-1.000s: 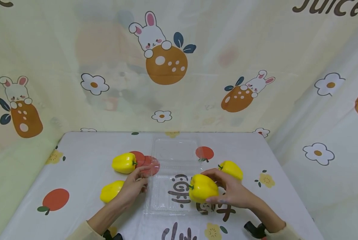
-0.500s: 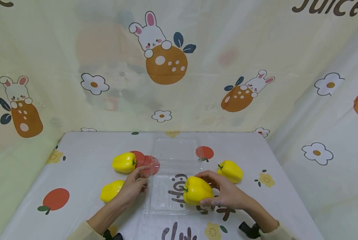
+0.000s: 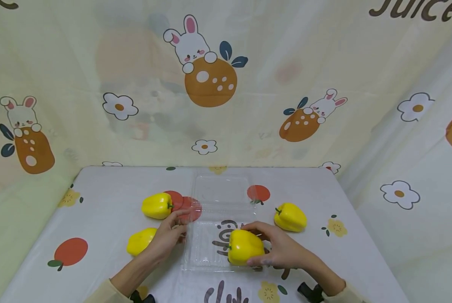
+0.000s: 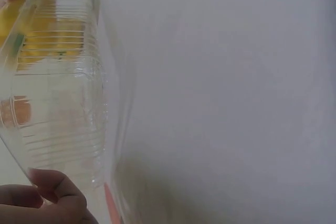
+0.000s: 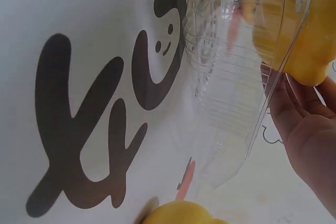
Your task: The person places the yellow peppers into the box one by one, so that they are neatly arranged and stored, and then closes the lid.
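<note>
A cartoon-print cloth covers the table (image 3: 97, 198) and the wall behind. The right hand (image 3: 283, 250) curls its fingers round a yellow pepper (image 3: 245, 247), holding it over the clear plastic tray (image 3: 207, 252). The left hand (image 3: 169, 235) pinches the tray's left edge. Three more peppers lie around, apart from the tray.

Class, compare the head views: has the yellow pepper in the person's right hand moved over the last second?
Yes. The held pepper has shifted left and slightly toward the person, away from the resting pepper, and is now over the clear tray.
</note>
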Available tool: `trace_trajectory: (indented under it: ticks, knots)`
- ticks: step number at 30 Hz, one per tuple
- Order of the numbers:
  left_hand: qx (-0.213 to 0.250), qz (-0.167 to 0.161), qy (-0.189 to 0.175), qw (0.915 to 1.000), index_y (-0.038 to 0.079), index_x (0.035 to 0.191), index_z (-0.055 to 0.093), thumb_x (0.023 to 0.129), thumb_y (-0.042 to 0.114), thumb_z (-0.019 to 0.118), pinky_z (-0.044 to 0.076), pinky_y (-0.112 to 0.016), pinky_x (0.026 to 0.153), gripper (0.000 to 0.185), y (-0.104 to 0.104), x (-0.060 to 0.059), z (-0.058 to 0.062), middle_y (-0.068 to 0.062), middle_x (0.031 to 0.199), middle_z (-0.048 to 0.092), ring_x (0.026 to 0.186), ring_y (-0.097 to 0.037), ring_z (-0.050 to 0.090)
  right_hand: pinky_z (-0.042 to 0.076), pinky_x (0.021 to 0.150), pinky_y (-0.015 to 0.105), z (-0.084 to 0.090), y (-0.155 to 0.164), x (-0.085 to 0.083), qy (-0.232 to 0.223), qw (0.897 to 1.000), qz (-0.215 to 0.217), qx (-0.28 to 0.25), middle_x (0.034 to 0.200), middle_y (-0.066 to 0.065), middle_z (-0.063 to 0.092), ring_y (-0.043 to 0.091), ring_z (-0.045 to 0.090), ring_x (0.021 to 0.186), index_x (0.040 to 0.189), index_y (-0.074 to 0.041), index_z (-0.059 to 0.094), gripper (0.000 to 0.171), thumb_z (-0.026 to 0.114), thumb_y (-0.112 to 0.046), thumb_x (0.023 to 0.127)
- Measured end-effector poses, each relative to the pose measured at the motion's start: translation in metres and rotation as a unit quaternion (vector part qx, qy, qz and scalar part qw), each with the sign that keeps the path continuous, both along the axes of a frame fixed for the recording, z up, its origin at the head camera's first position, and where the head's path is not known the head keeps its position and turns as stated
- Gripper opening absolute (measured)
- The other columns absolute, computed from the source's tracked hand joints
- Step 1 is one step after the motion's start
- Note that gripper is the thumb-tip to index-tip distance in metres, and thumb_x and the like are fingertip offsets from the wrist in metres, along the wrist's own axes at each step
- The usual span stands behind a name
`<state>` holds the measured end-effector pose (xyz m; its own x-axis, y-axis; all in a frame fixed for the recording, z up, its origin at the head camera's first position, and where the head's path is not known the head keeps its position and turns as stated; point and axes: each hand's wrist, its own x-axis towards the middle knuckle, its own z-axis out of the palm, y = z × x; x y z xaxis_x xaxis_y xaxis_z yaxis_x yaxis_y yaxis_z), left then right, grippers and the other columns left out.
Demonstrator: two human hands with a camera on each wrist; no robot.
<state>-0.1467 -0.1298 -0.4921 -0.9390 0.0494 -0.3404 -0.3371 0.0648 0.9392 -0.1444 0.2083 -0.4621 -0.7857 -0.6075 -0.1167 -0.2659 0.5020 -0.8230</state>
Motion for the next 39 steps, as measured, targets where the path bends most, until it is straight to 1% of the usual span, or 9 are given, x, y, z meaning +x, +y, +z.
trace_trajectory:
  ticks: [3, 5, 16, 22, 26, 29, 34, 39]
  knots:
    - [0.0, -0.001, -0.001, 1.0, 0.013, 0.152, 0.053, 0.105, 0.003, 0.053, 0.051, -0.024, 0.07, 0.048, 0.0001, 0.0, 0.0004, -0.01, 0.115, 0.049, 0.086, -0.021, 0.053, 0.053, 0.112, 0.034, -0.001, -0.0002, 0.0009, 0.012, 1.0, -0.001, 0.008, 0.146, -0.009, 0.063, 0.017, 0.063, 0.128, 0.148, -0.023, 0.056, 0.073, 0.088, -0.041, 0.085]
    - [0.0, -0.002, -0.001, 1.0, 0.013, 0.152, 0.053, 0.105, 0.003, 0.053, 0.051, -0.024, 0.069, 0.048, 0.0, 0.0001, 0.0004, -0.011, 0.115, 0.05, 0.086, -0.021, 0.053, 0.054, 0.112, 0.037, -0.0016, -0.0004, 0.0017, 0.018, 1.0, -0.001, 0.012, 0.146, -0.009, 0.063, 0.017, 0.063, 0.128, 0.148, -0.024, 0.055, 0.073, 0.088, -0.041, 0.085]
    - [0.0, 0.001, -0.002, 1.0, 0.012, 0.15, 0.054, 0.104, 0.002, 0.053, 0.052, -0.023, 0.072, 0.047, 0.0003, 0.0016, 0.0021, -0.014, 0.116, 0.051, 0.088, -0.023, 0.055, 0.056, 0.11, 0.037, -0.005, -0.0006, 0.0061, 0.052, 0.998, 0.002, 0.025, 0.15, -0.004, 0.062, 0.016, 0.064, 0.129, 0.149, -0.02, 0.055, 0.075, 0.087, -0.045, 0.087]
    - [0.003, 0.0, -0.002, 1.0, 0.013, 0.15, 0.053, 0.105, 0.002, 0.053, 0.052, -0.024, 0.072, 0.047, 0.0008, 0.0022, 0.0038, -0.012, 0.116, 0.05, 0.09, -0.023, 0.054, 0.056, 0.109, 0.033, -0.006, -0.001, 0.0062, 0.067, 0.997, 0.007, 0.022, 0.146, -0.008, 0.063, 0.012, 0.063, 0.127, 0.148, -0.02, 0.056, 0.075, 0.088, -0.045, 0.085]
    - [0.004, -0.001, 0.0, 1.0, 0.012, 0.151, 0.053, 0.105, 0.003, 0.053, 0.052, -0.023, 0.072, 0.047, 0.0009, 0.002, 0.0031, -0.012, 0.116, 0.05, 0.09, -0.023, 0.054, 0.056, 0.109, 0.032, -0.006, -0.0027, 0.0059, 0.071, 0.997, 0.01, 0.028, 0.143, -0.01, 0.064, 0.01, 0.063, 0.124, 0.147, -0.017, 0.057, 0.075, 0.088, -0.046, 0.085]
    - [0.003, -0.001, 0.0, 1.0, 0.012, 0.151, 0.053, 0.105, 0.003, 0.053, 0.052, -0.023, 0.073, 0.047, 0.0007, 0.0018, 0.0021, -0.013, 0.116, 0.051, 0.09, -0.023, 0.054, 0.055, 0.109, 0.032, -0.0058, -0.0043, 0.0061, 0.071, 0.997, 0.013, 0.033, 0.142, -0.01, 0.065, 0.009, 0.063, 0.122, 0.147, -0.016, 0.058, 0.074, 0.087, -0.046, 0.086]
    - [0.007, 0.001, 0.001, 1.0, 0.012, 0.151, 0.053, 0.105, 0.002, 0.052, 0.052, -0.023, 0.071, 0.047, 0.001, 0.0022, 0.0021, -0.012, 0.116, 0.05, 0.088, -0.022, 0.054, 0.057, 0.108, 0.034, -0.0066, -0.0056, 0.0065, 0.075, 0.996, 0.021, 0.043, 0.137, -0.011, 0.067, 0.007, 0.064, 0.118, 0.144, -0.02, 0.06, 0.069, 0.086, -0.047, 0.087]
    - [0.009, 0.002, 0.0, 1.0, 0.012, 0.15, 0.053, 0.105, 0.002, 0.053, 0.052, -0.023, 0.071, 0.047, 0.0012, 0.0026, 0.003, -0.011, 0.115, 0.049, 0.088, -0.021, 0.053, 0.058, 0.106, 0.037, -0.0062, -0.006, 0.0075, 0.079, 0.995, 0.031, 0.061, 0.135, -0.009, 0.068, 0.007, 0.065, 0.116, 0.142, -0.018, 0.061, 0.066, 0.085, -0.046, 0.088]
